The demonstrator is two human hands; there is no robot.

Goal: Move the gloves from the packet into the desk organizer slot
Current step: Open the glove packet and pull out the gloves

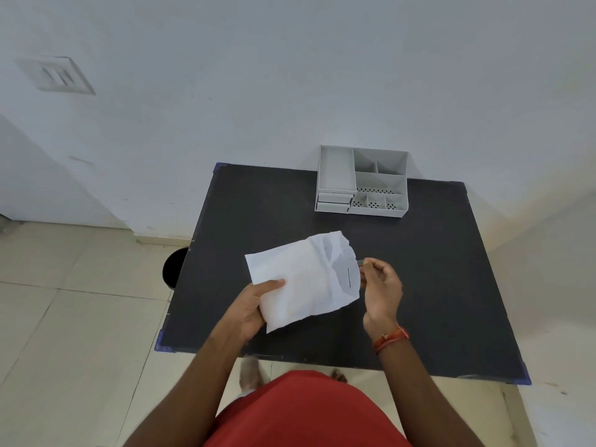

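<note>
Left hand (254,304) pinches the white packet (306,282) by its lower corner, above the dark surface (435,269); right hand (380,282) pinches its open mouth edge. Organizer (362,181) sits well apart at the far edge, open room between.

No text, label, brand or number can be read anywhere. The white packet (306,279), held between the left hand (254,304) and the right hand (380,285), carries only one short dark line near the right hand's fingertips; this is a mark, not a letter. The grey desk organizer (361,182), beyond the right hand, shows only rows of small holes, no writing.
</note>
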